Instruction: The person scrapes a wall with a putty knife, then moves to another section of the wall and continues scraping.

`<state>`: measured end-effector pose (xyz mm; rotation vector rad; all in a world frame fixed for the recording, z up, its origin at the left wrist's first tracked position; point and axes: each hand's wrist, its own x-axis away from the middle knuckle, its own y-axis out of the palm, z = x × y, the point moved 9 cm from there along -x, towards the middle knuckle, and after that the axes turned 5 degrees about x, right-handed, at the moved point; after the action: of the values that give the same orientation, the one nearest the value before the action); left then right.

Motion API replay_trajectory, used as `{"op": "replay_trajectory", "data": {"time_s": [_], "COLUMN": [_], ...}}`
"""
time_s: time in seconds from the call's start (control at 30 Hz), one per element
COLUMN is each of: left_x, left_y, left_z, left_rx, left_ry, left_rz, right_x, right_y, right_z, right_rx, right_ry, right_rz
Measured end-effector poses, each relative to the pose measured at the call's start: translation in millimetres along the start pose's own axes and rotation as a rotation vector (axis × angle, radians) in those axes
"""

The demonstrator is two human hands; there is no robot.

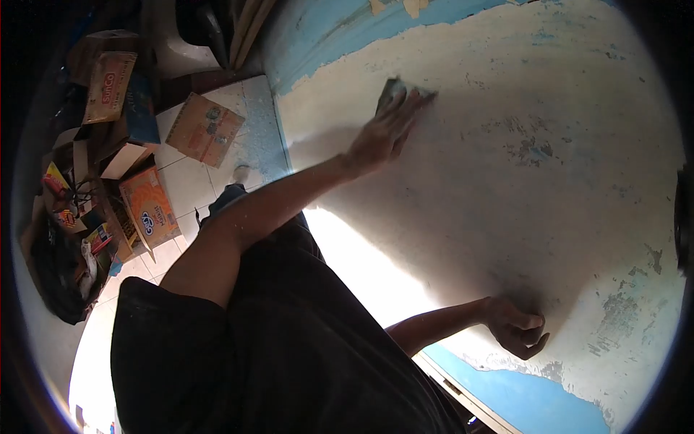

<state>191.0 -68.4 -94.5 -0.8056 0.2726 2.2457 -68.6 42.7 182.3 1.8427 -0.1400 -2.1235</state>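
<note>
My left hand (390, 129) reaches up the wall with its fingers pressed over a dark grey sheet of sandpaper (392, 90). A corner of the sheet sticks out beyond the fingertips, flat against the scraped surface. Lower right, my right hand (515, 327) hangs close to the wall, fingers curled in loosely and nothing showing in them. The wall (448, 195) is pale and patchy, with grey worn marks (533, 145) and strips of blue paint (325, 43) along its edges.
Cardboard boxes (112, 87) and packets are piled on the left, an orange carton (148, 206) among them. A flattened piece of cardboard (205, 130) lies on the tiled floor (189, 184). Bright light falls across the wall's lower part beside my dark shirt (289, 340).
</note>
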Motion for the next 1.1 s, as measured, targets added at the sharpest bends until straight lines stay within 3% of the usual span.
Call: {"op": "replay_trajectory", "data": {"time_s": [0.17,0.4,0.6,0.8,0.83,0.9,0.97,1.1], "left_x": [-44,13,-43,-20,-11,-1,-2,-14], "left_y": [-12,-3,-19,-16,-13,-10,-11,-21], "left_z": [-3,-3,-6,-15,-17,-17,-18,-6], "left_rx": [-0.034,0.017,0.07,0.072,0.078,0.09,0.091,0.057], "left_ry": [-0.03,-0.064,-0.059,-0.1,-0.117,-0.151,-0.162,-0.075], "left_rz": [0.065,-0.071,0.056,-0.022,-0.034,-0.066,-0.102,-0.121], "right_x": [0,5,0,-4,-1,-3,9,21], "right_y": [2,4,3,7,8,8,9,7], "right_z": [1,10,0,15,23,-1,-5,-20], "right_rx": [-0.024,-0.046,-0.019,-0.22,-0.26,0.017,0.065,0.072], "right_ry": [0.074,0.11,0.013,0.361,0.334,-0.102,-0.16,-0.072], "right_rz": [-0.025,-0.023,-0.013,-0.064,-0.062,-0.02,-0.049,-0.068]}}
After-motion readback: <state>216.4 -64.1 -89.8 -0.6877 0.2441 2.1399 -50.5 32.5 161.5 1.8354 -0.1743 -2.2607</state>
